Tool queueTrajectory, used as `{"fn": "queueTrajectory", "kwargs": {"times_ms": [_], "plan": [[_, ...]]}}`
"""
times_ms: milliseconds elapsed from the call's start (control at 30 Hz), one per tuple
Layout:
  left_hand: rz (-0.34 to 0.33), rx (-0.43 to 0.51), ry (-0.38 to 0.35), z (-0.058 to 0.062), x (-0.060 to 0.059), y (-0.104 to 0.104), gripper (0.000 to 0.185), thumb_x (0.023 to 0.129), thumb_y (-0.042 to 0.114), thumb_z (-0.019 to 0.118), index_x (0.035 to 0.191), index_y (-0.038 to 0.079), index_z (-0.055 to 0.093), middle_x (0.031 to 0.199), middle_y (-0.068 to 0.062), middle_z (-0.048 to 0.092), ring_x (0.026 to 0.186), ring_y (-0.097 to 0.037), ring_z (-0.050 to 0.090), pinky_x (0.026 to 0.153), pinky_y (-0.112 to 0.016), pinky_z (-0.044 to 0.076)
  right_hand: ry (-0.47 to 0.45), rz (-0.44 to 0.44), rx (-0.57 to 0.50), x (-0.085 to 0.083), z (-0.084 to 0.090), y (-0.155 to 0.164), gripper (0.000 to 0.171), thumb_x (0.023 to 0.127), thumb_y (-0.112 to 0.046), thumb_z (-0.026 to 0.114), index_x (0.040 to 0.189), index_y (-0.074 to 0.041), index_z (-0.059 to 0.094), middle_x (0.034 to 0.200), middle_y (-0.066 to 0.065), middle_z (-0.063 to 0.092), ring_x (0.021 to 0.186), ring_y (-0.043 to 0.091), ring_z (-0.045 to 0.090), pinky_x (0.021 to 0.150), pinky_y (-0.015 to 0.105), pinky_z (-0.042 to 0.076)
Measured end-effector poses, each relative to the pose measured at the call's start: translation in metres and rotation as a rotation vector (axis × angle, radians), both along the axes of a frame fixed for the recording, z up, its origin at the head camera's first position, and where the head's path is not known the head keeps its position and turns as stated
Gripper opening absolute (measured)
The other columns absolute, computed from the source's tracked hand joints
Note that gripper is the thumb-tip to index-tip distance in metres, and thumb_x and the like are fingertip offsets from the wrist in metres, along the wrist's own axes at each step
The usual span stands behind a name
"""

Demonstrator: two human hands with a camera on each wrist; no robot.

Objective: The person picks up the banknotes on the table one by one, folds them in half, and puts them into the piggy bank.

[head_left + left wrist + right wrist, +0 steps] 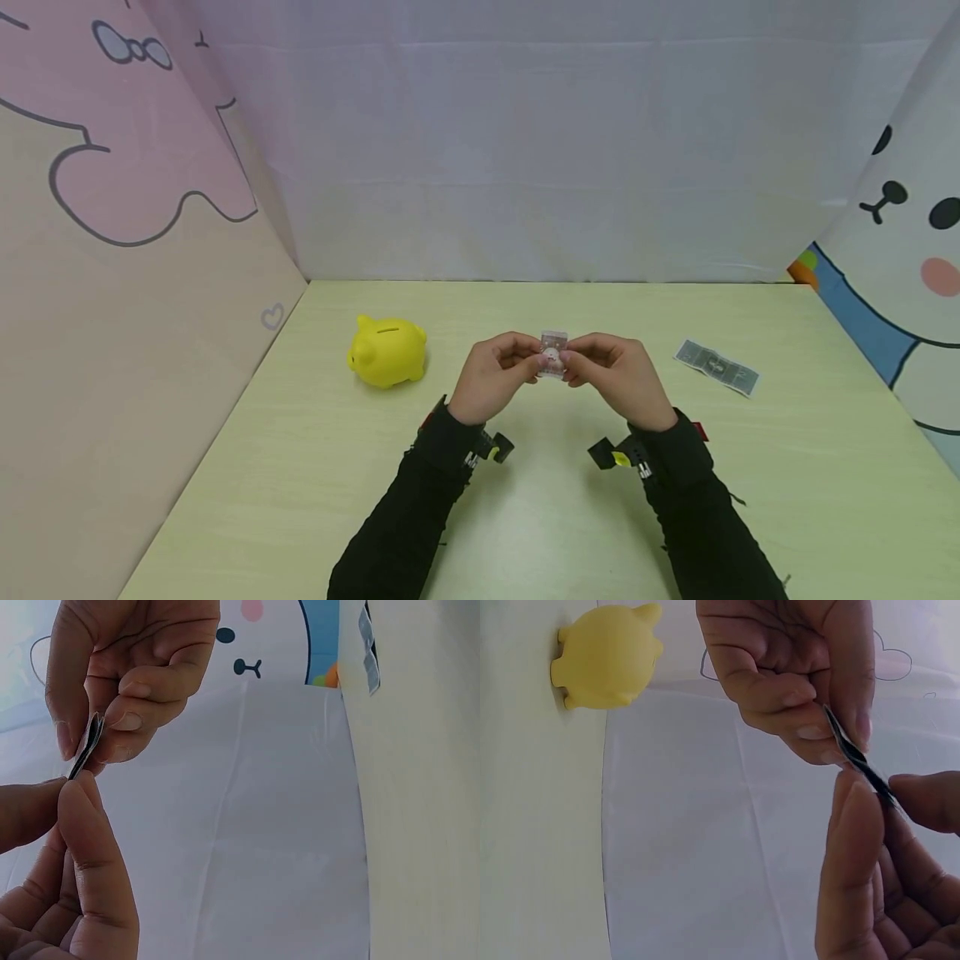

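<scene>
Both hands meet above the middle of the table, pinching a small folded banknote (554, 341) between thumbs and fingers. My left hand (495, 377) grips its left edge, and my right hand (624, 379) grips the right edge. Seen edge-on in the left wrist view, the folded note (90, 742) shows thin layers with a dark gap between them. The right wrist view gives the same edge of the note (853, 755) between the fingertips. Thumbs cover part of its printed face.
A yellow piggy bank (387, 353) with a slot on its back stands left of the hands. To the right lies a creased grey-green banknote (717, 367) on the pale table (540, 517). Printed curtains enclose the table's back and sides.
</scene>
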State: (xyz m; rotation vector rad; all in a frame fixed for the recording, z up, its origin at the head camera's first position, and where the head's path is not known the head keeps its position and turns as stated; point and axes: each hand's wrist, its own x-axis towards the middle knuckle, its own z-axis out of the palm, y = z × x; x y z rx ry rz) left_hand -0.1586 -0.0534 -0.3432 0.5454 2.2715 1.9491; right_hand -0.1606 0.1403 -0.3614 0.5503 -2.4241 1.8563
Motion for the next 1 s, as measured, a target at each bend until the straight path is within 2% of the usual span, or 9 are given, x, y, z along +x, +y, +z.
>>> {"fn": "queueTrajectory", "kwargs": {"times_ms": [100,233,333,400,533,633,833,900,1000], "plan": [[-0.004,-0.003,-0.002,0.0,0.001,0.0,0.017,0.089,0.006,0.058,0.103,-0.003,0.062,0.095,-0.02,0.064,0.071,-0.014,0.059,0.072,-0.032,0.054,-0.004,-0.002,-0.009,0.0,-0.001,0.0,0.021,0.089,-0.017,0.061,0.101,0.0,0.066,0.084,0.017,0.065,0.067,0.015,0.064,0.065,0.031,0.056],[-0.007,0.0,-0.005,-0.011,-0.007,0.001,0.017,0.089,0.007,0.059,0.103,-0.003,0.062,0.095,-0.02,0.064,0.07,-0.014,0.058,0.069,-0.028,0.053,-0.009,-0.008,-0.018,-0.001,-0.001,-0.001,0.021,0.089,-0.017,0.061,0.099,0.001,0.066,0.083,0.018,0.065,0.067,0.015,0.064,0.065,0.03,0.056],[-0.011,0.02,-0.005,-0.022,-0.012,0.001,0.018,0.089,0.009,0.06,0.104,-0.002,0.062,0.097,-0.019,0.063,0.072,-0.016,0.059,0.072,-0.035,0.054,-0.006,-0.016,-0.02,-0.001,-0.001,-0.001,0.021,0.088,-0.017,0.062,0.098,0.001,0.066,0.082,0.017,0.065,0.066,0.015,0.064,0.064,0.029,0.056],[-0.019,0.027,0.0,-0.023,-0.013,0.001,0.019,0.089,0.011,0.06,0.104,0.0,0.062,0.098,-0.017,0.063,0.074,-0.019,0.06,0.075,-0.038,0.054,0.001,-0.022,-0.016,0.0,-0.001,-0.001,0.021,0.089,-0.017,0.061,0.098,0.001,0.066,0.081,0.017,0.065,0.066,0.015,0.063,0.065,0.029,0.056],[-0.039,0.043,0.019,-0.024,-0.014,0.0,0.021,0.09,0.015,0.059,0.106,0.002,0.062,0.101,-0.014,0.064,0.082,-0.023,0.063,0.077,-0.034,0.055,0.01,-0.039,-0.008,-0.001,0.0,0.0,0.02,0.089,-0.017,0.061,0.096,0.001,0.067,0.079,0.015,0.065,0.066,0.016,0.062,0.065,0.03,0.056],[-0.039,0.061,0.038,-0.022,-0.013,-0.002,0.021,0.09,0.015,0.058,0.107,0.003,0.062,0.1,-0.014,0.064,0.084,-0.021,0.063,0.077,-0.03,0.055,0.006,-0.049,-0.008,-0.001,0.001,0.001,0.021,0.088,-0.018,0.062,0.096,0.001,0.067,0.078,0.014,0.065,0.065,0.016,0.062,0.065,0.029,0.056],[-0.042,0.078,0.049,-0.022,-0.014,-0.003,0.02,0.09,0.014,0.058,0.106,0.003,0.063,0.096,-0.013,0.063,0.082,-0.016,0.063,0.076,-0.03,0.055,-0.004,-0.055,-0.028,-0.001,0.002,0.003,0.021,0.088,-0.017,0.062,0.096,0.002,0.066,0.079,0.012,0.065,0.066,0.016,0.062,0.065,0.027,0.056],[-0.055,0.083,0.044,-0.022,-0.013,-0.002,0.02,0.09,0.013,0.058,0.106,0.002,0.062,0.096,-0.014,0.063,0.082,-0.018,0.063,0.076,-0.03,0.055,0.001,-0.058,-0.03,-0.001,0.002,0.003,0.021,0.088,-0.017,0.062,0.096,0.003,0.066,0.079,0.011,0.065,0.066,0.015,0.062,0.065,0.027,0.056],[-0.074,0.096,0.025,-0.022,-0.013,-0.001,0.02,0.09,0.011,0.058,0.106,0.001,0.062,0.097,-0.015,0.063,0.085,-0.03,0.062,0.076,-0.03,0.055,0.008,-0.059,-0.032,-0.001,0.003,0.003,0.021,0.088,-0.017,0.062,0.095,0.003,0.066,0.077,0.011,0.064,0.065,0.015,0.061,0.065,0.026,0.056]]}}
